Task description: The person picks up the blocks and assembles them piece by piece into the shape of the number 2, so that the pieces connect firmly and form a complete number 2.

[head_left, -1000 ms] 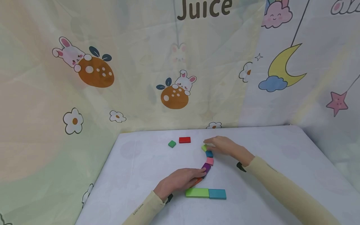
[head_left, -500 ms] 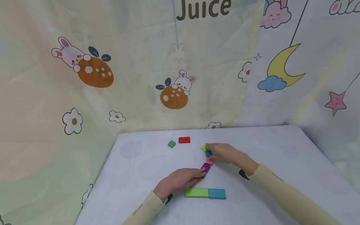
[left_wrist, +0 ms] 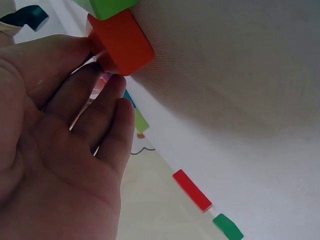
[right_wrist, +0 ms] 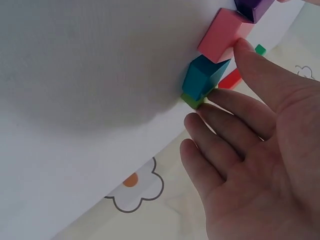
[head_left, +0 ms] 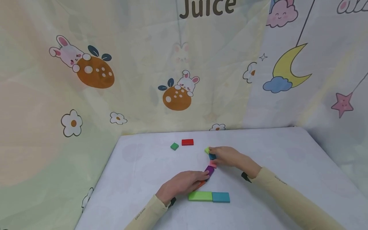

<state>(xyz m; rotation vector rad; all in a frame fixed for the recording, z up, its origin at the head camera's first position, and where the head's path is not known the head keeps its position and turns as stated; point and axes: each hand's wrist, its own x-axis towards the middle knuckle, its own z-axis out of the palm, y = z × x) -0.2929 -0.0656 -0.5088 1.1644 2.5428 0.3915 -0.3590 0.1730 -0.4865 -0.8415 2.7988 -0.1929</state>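
A curved row of small blocks crosses the white table: lime (head_left: 206,150), blue (head_left: 212,157), pink (head_left: 212,164), purple (head_left: 210,170) and orange (head_left: 200,185). My left hand (head_left: 184,184) lies at the near part of the row, fingertips on the purple block; in the left wrist view its thumb touches the orange block (left_wrist: 129,47). At the far part, my right hand (head_left: 231,156) reaches in from the right. The right wrist view shows its thumb against the pink block (right_wrist: 224,35) and its extended fingers by the blue block (right_wrist: 201,77) and the lime block (right_wrist: 192,100).
A long lime block (head_left: 200,196) and a teal block (head_left: 220,197) lie end to end in front of the row. Farther back on the left are a red block (head_left: 187,142) and a green block (head_left: 174,146). A printed cloth (head_left: 138,95) hangs behind the table.
My right hand has come down and toward me from above the lime block, its thumb now at the pink block. The left hand stays in place; the head view has shifted slightly.
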